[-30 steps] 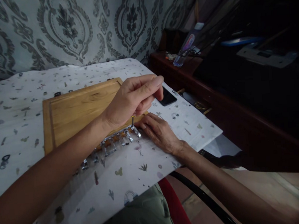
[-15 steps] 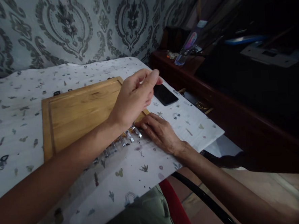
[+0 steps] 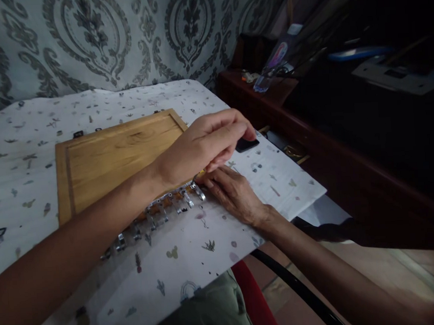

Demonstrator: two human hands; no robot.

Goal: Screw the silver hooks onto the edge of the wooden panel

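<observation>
A wooden panel [image 3: 121, 153] with a raised frame lies on the patterned white cloth. Several metal clips [image 3: 164, 212] line its near edge. My left hand [image 3: 212, 140] reaches over the panel's right side, fingers bent together and pointing down; a small yellow bit shows beneath it beside the last clip, but what the fingers grip is hidden. My right hand [image 3: 235, 193] rests on the cloth at the panel's near right corner, its fingertips pressed together beside the end clip [image 3: 198, 190]; whatever they pinch is too small to tell.
A black phone [image 3: 247, 144] lies beyond my left hand. At the right stands a dark red desk [image 3: 268, 100] with a plastic bottle [image 3: 276, 56] and an open drawer. A patterned curtain [image 3: 139, 35] hangs behind the cloth-covered table [image 3: 222, 245].
My left hand has moved right and turned downward, from raised above the panel to just over my right fingertips, now covering part of the phone. My right hand has barely moved.
</observation>
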